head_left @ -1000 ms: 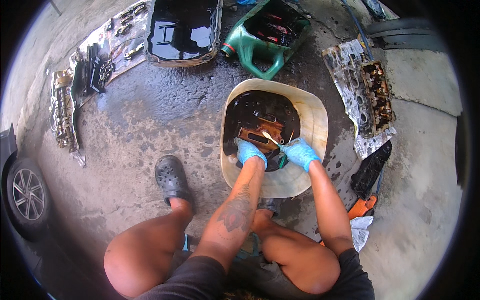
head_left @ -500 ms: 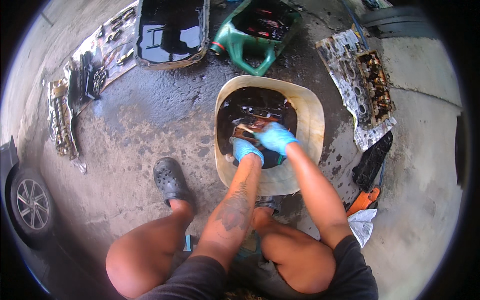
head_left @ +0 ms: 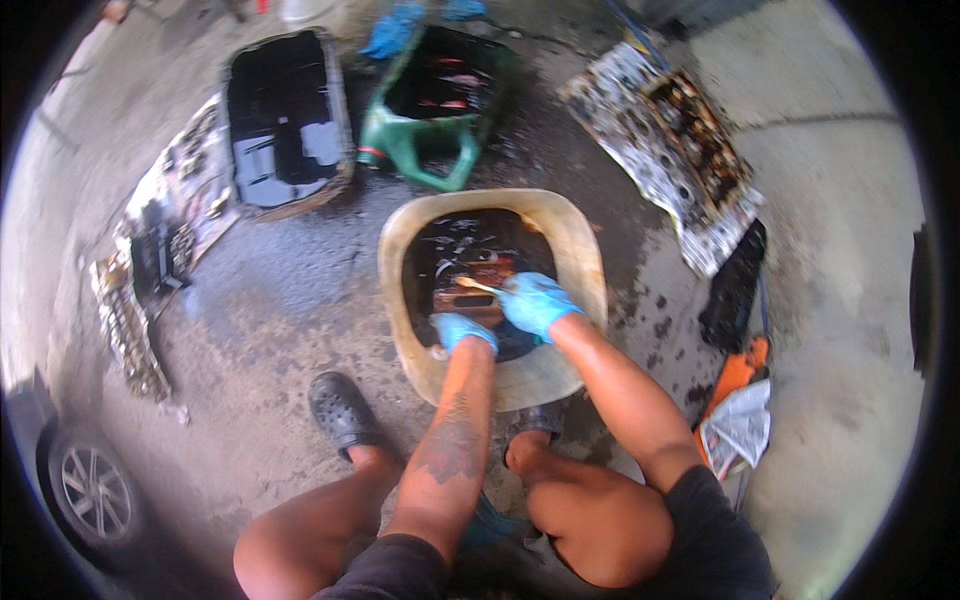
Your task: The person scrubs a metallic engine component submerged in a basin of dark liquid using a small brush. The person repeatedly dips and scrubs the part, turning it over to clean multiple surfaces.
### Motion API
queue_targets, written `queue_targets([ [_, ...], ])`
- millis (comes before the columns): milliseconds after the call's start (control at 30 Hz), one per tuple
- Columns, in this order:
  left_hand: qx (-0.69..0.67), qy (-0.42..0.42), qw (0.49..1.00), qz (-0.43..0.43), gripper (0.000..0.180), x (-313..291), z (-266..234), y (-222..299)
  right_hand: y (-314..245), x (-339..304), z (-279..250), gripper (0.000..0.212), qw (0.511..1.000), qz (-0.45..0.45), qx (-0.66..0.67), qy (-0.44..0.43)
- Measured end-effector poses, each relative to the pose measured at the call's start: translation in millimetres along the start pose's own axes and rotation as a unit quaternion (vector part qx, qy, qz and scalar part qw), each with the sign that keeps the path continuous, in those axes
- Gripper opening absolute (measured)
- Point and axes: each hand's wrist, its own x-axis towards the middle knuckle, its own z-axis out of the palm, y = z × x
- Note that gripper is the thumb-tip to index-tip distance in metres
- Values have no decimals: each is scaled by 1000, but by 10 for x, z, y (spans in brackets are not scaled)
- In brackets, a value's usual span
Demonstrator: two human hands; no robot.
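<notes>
While the right hand (head_left: 540, 303), in a blue glove, is clamped on a small pale-headed brush (head_left: 477, 286), the left hand (head_left: 465, 332), gloved alike, sits at the near edge of a brown metal part (head_left: 465, 303); its fingertips are hidden, so whether they grip the part cannot be told. The two hands are apart but close, the right one slightly farther away. The part lies in the dark liquid (head_left: 428, 250) inside a whitish tub (head_left: 588, 290), with the brush's head over it.

Beyond the tub stands a cut-open green jug (head_left: 400, 135), and to its left a rectangular pan (head_left: 347, 150) filled with dark liquid. Far right, a dirty engine part (head_left: 700, 145) rests on newspaper (head_left: 690, 238); nearer on that side lie a long black piece (head_left: 735, 285), an orange object (head_left: 740, 372) and crumpled paper (head_left: 737, 425). A car wheel (head_left: 95, 490) shows at the near left.
</notes>
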Motion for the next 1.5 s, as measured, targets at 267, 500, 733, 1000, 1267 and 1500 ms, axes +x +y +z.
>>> queue_targets([
  [267,-63,124,990,18,65,-487,303,87,464,-30,216,29,980,-54,-148,-124],
  [500,-21,165,986,4,62,-292,267,-90,379,70,173,34,972,-120,-181,-95],
  [733,16,25,998,-58,48,374,-81,254,19,-22,-107,31,992,84,48,-78],
  [1000,141,5,986,-91,53,-521,386,117,162,-233,-11,30,995,74,31,-60],
  [1267,110,87,982,-127,55,-414,259,118,96,-254,308,28,995,58,84,-5],
  [1500,49,2,996,-68,52,352,-72,477,-4,-261,-377,29,982,111,109,-104],
])
